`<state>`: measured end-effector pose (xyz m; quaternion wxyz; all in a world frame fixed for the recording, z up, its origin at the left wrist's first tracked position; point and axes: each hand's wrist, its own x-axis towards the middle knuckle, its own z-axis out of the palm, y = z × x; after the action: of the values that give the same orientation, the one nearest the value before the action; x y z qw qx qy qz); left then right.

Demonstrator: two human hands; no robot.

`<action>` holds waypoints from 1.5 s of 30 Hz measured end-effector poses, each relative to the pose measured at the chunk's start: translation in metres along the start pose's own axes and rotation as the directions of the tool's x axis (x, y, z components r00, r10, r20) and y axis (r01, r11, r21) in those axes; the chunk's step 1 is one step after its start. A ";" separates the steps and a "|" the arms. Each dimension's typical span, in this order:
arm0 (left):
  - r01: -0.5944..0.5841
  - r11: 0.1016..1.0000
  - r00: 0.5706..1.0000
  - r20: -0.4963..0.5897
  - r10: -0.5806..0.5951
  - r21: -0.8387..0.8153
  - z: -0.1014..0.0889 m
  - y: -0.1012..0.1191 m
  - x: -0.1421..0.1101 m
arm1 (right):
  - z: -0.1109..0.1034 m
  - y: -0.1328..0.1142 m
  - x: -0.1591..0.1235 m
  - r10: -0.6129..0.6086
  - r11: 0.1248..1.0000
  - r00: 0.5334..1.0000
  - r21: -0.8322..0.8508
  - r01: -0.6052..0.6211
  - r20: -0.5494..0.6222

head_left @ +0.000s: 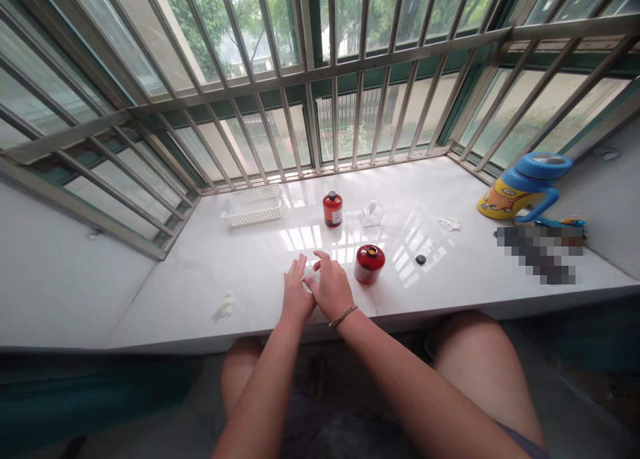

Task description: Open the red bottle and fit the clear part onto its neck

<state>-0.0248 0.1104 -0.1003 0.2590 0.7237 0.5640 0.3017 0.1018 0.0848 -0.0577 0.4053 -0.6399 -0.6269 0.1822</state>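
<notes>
While both hands rest together on the white desk [200, 272], I read this as the wiping or dabbing step: the left hand [296, 292] lies flat with its fingers stretched forward, and the right hand [330, 287] sits against it, thumb and forefinger pinched on a small white wad [309, 274] that looks like cotton or tissue. Only a sliver of the wad shows between the hands, so I cannot tell its full shape, nor whether it is wet.

Just beside the right hand, on its right, stands a short red bottle [369, 264] with its mouth open; a small black cap [421, 259] lies near it, apart, farther right. Behind the hands, nearer the window bars [310, 79], a taller brown bottle [333, 209] stands upright with its red cap on, with a small white tissue holder [371, 213] beside it and a white basket [253, 209] to the left. 2 loose white scraps lie on the desk, 1 at the left front [223, 307] and 1 at the right [451, 224]. A blue and yellow jug [525, 189] stands at the far right.

My judgement is that the work is midway: the red bottle is open and the wad is in hand. The next move calls for a steady pinch on the wad and care that the right wrist does not knock the open bottle so close beside it.
</notes>
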 end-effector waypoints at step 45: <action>0.008 0.995 0.999 0.036 -0.012 0.101 0.000 0.003 -0.001 | -0.004 0.023 -0.013 -0.131 0.939 0.989 0.329 0.103 0.063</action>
<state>-0.0230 0.1092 -0.0979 0.2341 0.7384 0.5774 0.2581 0.1179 0.0742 -0.0758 0.4886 -0.5179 -0.6417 0.2851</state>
